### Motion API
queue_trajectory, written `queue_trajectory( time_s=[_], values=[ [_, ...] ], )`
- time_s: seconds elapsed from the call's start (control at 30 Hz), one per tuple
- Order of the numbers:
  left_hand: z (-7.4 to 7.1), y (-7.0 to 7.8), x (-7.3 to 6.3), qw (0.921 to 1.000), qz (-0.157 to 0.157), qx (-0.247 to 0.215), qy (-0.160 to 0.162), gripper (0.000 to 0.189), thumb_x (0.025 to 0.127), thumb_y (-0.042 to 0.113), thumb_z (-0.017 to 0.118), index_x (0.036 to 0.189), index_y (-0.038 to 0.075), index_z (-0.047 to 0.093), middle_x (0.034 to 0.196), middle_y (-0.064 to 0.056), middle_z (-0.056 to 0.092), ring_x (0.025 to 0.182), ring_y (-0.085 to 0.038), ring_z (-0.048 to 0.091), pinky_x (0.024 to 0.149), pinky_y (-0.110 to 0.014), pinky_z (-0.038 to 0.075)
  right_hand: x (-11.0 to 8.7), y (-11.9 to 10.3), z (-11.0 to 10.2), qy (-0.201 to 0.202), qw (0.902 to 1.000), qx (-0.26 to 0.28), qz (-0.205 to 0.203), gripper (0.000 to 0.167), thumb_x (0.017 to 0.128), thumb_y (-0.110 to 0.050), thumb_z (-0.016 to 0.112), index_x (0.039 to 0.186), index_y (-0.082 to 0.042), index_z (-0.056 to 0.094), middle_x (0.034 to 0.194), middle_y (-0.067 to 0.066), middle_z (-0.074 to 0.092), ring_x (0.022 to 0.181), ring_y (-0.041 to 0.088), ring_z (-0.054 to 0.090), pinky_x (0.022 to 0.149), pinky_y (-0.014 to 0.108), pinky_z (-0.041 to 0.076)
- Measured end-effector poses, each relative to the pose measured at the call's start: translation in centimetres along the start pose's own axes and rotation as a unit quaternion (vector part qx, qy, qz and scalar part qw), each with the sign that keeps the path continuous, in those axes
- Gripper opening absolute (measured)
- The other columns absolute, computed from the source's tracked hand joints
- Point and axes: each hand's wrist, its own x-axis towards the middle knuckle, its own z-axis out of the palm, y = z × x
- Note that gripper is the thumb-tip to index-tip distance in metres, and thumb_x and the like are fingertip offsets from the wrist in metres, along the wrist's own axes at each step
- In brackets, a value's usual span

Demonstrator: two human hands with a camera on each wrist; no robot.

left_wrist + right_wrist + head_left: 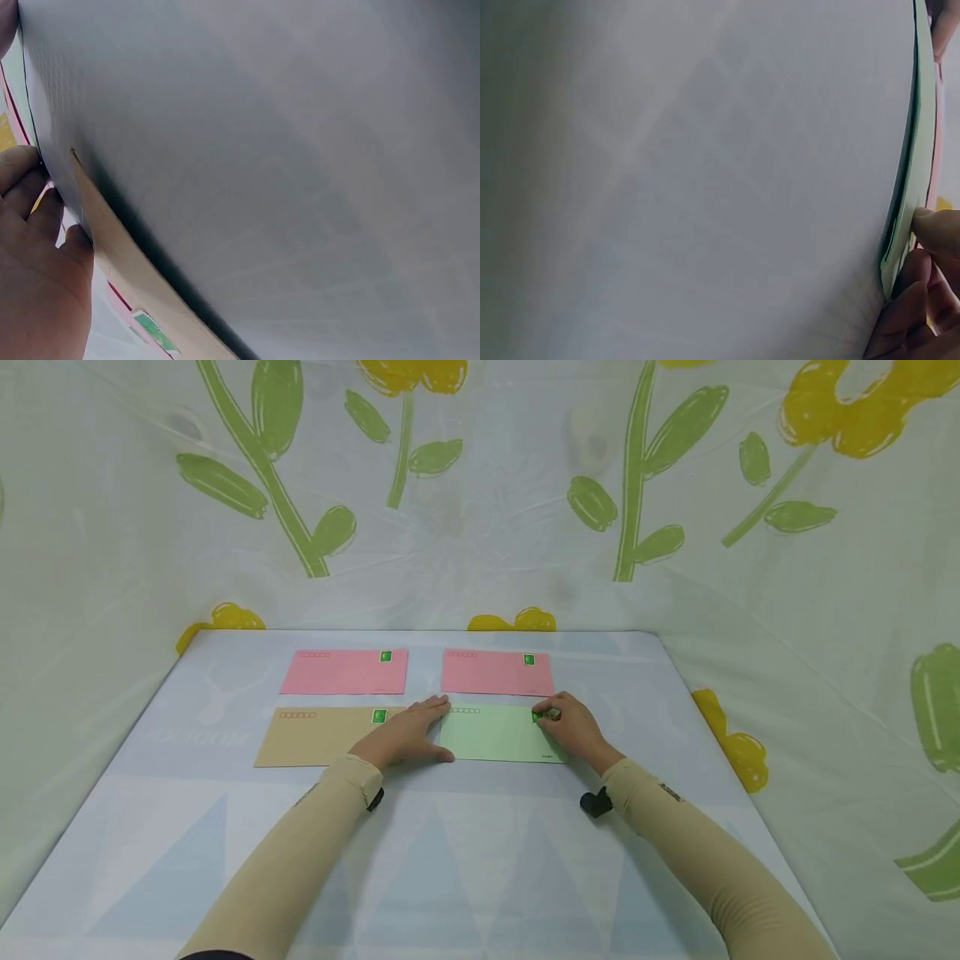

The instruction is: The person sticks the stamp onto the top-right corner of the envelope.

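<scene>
A light green envelope lies flat in the head view's front row, its left edge beside my left hand. That hand's fingers are extended, with the fingertips at the envelope's upper left corner and the thumb by its left edge. My right hand is at the upper right corner, with curled fingers and thumb pinching a small green stamp, partly hidden by the fingers. In the right wrist view, the thumb and fingers are close to the green envelope's edge.
Left of the green envelope is a tan envelope with a stamp, partly under the left hand and forearm. Behind lie two pink envelopes, one at left and one at right, each stamped. A flower-patterned curtain hangs behind the table.
</scene>
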Motion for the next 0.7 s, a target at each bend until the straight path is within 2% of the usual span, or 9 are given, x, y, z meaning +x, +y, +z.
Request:
queue_trajectory(
  time_s=[0.7],
  values=[
    [0.12,-0.01,0.08,1.0000,0.006,-0.002,0.008,0.103,0.081,0.047,0.084,0.161,0.009,0.030,0.169,-0.004,0.022,0.156,-0.026,0.015,0.127,-0.046,0.017,-0.09,0.16,-0.04,-0.002,0.9999,0.005,-0.012,0.024,0.096,-0.017,0.071,0.119,-0.008,0.075,0.125,0.010,0.062,0.101,0.026,0.060,0.090,0.043,0.054]
  ],
)
